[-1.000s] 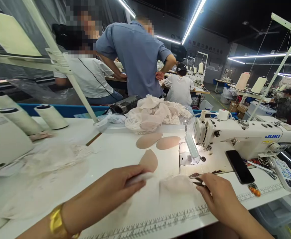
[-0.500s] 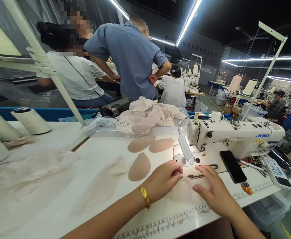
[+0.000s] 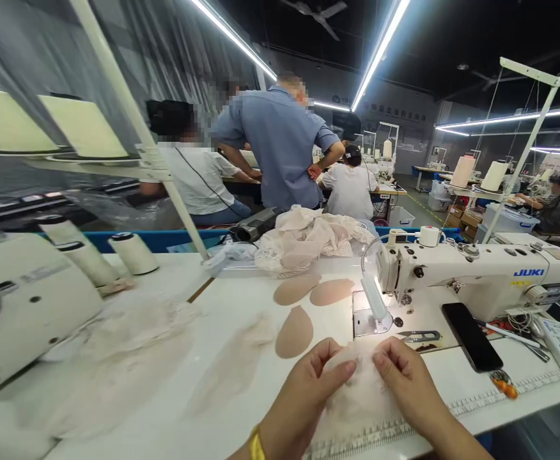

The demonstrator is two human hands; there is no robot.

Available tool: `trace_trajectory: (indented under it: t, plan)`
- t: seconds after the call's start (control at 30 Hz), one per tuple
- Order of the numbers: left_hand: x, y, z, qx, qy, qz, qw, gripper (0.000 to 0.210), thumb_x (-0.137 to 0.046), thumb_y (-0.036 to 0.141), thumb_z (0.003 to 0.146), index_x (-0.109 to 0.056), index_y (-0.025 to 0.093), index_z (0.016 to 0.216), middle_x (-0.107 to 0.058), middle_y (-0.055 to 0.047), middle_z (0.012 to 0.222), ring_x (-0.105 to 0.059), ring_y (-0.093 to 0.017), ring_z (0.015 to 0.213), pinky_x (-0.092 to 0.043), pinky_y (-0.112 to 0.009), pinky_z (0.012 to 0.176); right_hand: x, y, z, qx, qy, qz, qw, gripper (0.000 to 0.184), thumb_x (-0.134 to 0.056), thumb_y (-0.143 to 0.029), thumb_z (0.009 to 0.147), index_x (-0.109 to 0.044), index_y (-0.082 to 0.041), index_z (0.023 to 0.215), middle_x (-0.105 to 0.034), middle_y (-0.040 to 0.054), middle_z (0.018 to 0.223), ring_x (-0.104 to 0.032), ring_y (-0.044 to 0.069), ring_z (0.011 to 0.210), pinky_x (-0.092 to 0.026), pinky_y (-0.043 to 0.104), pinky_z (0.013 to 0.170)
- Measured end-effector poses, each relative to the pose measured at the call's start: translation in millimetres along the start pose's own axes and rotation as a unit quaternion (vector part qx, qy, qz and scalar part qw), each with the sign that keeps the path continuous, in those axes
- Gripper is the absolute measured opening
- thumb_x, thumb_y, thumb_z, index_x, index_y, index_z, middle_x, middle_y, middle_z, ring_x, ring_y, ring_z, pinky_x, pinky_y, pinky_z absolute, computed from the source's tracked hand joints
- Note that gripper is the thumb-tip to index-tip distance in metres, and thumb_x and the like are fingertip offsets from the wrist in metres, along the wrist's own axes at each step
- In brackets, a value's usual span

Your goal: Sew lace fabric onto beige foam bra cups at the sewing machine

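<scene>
My left hand (image 3: 311, 390) and my right hand (image 3: 409, 383) are both closed, pinching the upper edge of a sheer, pale fabric piece (image 3: 357, 399) between thumbs and fingers. The cloth hangs between them over the table's front, partly covering the printed ruler (image 3: 385, 437). Just beyond my fingertips is the needle plate (image 3: 364, 321) of a white sewing machine (image 3: 481, 271), lit by a small lamp (image 3: 374, 298). Thread snips (image 3: 421, 336) lie beyond my right hand. Three beige teardrop-shaped pads, one of them the nearest pad (image 3: 294, 333), rest beyond my left hand.
Behind the pads is a heap of lace-trimmed fabric (image 3: 309, 239). Sheer cloth (image 3: 121, 370) spreads over the left side. A black phone (image 3: 472, 337) and orange beads (image 3: 504, 386) lie at right. Thread cones (image 3: 133, 253) stand at left. Several people work beyond the table.
My right hand has gone from open to pinching the fabric, and both hands now hold its edge. The view has swung left and up, revealing another machine at left.
</scene>
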State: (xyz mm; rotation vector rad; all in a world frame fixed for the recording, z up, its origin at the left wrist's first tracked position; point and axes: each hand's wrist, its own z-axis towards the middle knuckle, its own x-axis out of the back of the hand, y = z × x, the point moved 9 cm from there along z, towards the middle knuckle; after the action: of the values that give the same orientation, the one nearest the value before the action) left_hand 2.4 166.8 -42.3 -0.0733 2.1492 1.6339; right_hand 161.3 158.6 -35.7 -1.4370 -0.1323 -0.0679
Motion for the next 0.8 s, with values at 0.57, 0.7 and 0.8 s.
trace_trajectory:
  t: [0.57, 0.7, 0.8]
  plan:
    - [65.0, 78, 36, -0.219, 0.056, 0.745, 0.627, 0.033, -0.042, 0.011, 0.086, -0.068, 0.017, 0.105, -0.073, -0.016, 0.102, -0.068, -0.037, 0.096, -0.051, -0.050, 0.088, -10, 23, 33, -0.082, -0.008, 0.030, 0.996, 0.042, -0.061, -0.065, 0.091, -0.051, -0.025, 0.082, -0.051, -0.0075, 0.059, -0.050, 0.016, 0.055, -0.035, 0.028, 0.061]
    - [56.7, 84, 51, -0.214, 0.013, 0.749, 0.627, 0.024, -0.050, 0.027, 0.095, -0.072, 0.021, 0.104, -0.076, -0.012, 0.120, -0.070, -0.032, 0.109, -0.055, -0.043, 0.093, -10, 23, 31, -0.077, -0.013, 0.029, 0.996, 0.043, -0.061, -0.065, 0.091, -0.052, -0.024, 0.082, -0.052, -0.0072, 0.059, -0.051, 0.016, 0.057, -0.036, 0.028, 0.062]
    - [65.5, 104, 73, -0.202, 0.040, 0.753, 0.625, 0.025, -0.054, 0.034, 0.098, -0.074, 0.023, 0.108, -0.077, -0.010, 0.122, -0.069, -0.031, 0.116, -0.056, -0.042, 0.098, -11, 25, 31, -0.074, -0.021, 0.020, 0.997, 0.042, -0.061, -0.063, 0.093, -0.052, -0.024, 0.082, -0.051, -0.0075, 0.058, -0.051, 0.016, 0.058, -0.038, 0.029, 0.064]
